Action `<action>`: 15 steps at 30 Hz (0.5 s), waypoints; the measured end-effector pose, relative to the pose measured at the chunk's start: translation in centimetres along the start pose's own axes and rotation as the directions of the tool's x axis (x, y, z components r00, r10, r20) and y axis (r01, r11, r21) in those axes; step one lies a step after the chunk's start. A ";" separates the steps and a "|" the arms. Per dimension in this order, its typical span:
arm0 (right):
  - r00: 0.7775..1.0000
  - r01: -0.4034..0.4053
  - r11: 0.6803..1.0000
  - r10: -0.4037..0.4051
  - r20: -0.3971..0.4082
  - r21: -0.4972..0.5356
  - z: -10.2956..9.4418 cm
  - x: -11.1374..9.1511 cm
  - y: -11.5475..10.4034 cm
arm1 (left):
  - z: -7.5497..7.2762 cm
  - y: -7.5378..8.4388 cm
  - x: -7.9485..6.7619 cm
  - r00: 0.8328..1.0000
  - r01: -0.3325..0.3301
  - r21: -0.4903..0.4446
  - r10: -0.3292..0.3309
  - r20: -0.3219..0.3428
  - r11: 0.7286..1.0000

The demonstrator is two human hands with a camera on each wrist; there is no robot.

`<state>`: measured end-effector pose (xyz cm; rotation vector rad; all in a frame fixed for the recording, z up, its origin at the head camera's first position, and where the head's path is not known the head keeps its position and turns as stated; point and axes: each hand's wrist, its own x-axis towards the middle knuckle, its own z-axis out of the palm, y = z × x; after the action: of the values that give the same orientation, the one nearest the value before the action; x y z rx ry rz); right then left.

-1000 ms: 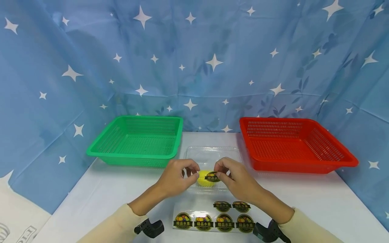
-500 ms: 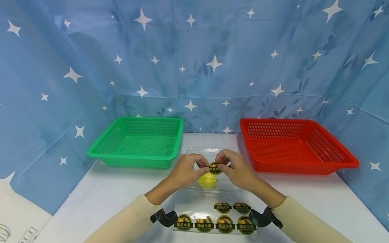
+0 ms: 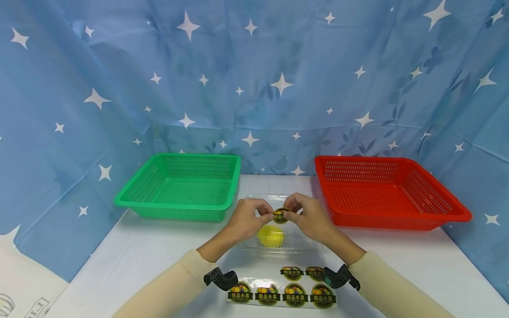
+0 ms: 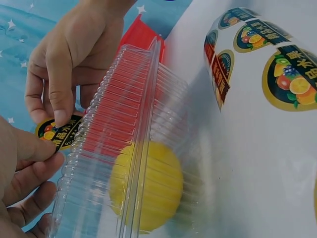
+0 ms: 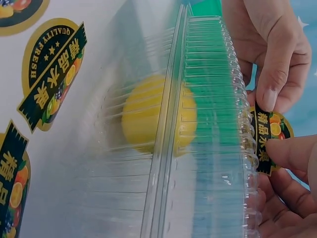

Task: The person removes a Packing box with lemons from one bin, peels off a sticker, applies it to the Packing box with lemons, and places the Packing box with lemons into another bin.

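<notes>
A round black-and-gold fruit sticker (image 3: 280,215) with white lettering is stretched between both hands over a clear plastic clamshell box (image 3: 294,242). My left hand (image 3: 248,221) pinches its left edge; my right hand (image 3: 314,221) pinches its right side, thumb on the printed face. In the left wrist view the sticker (image 4: 59,133) lies by the ribbed edge of the lid; whether it touches the plastic I cannot tell. Inside the closed-looking box sits a smooth yellow fruit (image 5: 153,116), perhaps a lemon, seen through the ribbed wall. Fingertips under the sticker are mostly hidden.
A white sheet of similar stickers (image 3: 260,279) lies in front of the box, its edge curling up in the left wrist view. A green basket (image 3: 179,205) stands at the back left, a red basket (image 3: 397,218) at the back right. Behind hangs a blue starry curtain (image 3: 254,88).
My left hand has moved right and forward and taken hold of the sticker, which the right hand alone held before. Both hands have lifted away from the yellow fruit toward the box's far side.
</notes>
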<state>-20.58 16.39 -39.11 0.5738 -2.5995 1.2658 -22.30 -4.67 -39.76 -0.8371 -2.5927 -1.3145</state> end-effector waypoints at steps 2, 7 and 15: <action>1.000 -0.006 1.000 0.006 -0.002 -0.002 0.0 0.1 0.1 | 0.0 0.0 0.1 1.000 0.014 0.002 -0.014 -0.012 1.000; 0.999 -0.027 1.000 0.027 -0.018 -0.002 0.0 0.3 0.2 | 0.1 0.1 0.5 0.999 0.039 0.002 -0.039 -0.014 0.999; 0.995 -0.093 0.994 0.092 -0.025 -0.054 0.3 0.4 0.4 | 0.4 0.3 0.7 0.999 0.046 0.015 -0.046 0.003 0.999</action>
<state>-21.08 16.32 -39.48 0.4309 -2.6613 1.2148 -22.68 -3.94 -39.54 -0.7823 -2.6359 -1.3053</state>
